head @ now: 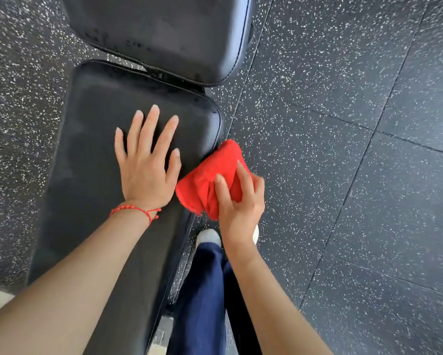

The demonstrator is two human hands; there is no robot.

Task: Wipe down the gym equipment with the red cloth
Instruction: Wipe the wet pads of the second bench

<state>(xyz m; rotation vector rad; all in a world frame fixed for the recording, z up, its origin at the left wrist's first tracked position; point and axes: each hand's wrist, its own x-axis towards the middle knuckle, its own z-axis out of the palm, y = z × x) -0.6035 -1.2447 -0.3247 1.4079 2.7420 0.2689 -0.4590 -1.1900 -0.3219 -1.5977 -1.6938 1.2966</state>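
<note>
Your right hand (237,201) grips the bunched red terry cloth (210,180) against the right side edge of the long black padded bench seat (92,160). Left hand (146,160) is flat, fingers spread, on top. Seat's long axis runs away from you toward the black padded backrest (164,34); wipe along that edge.

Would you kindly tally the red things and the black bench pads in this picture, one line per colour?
Red: 2, the red cloth gripped by the right hand, and the bracelet on the left wrist.
Black: 2, the seat pad under the left hand, and the back pad.
Total: 4
</note>
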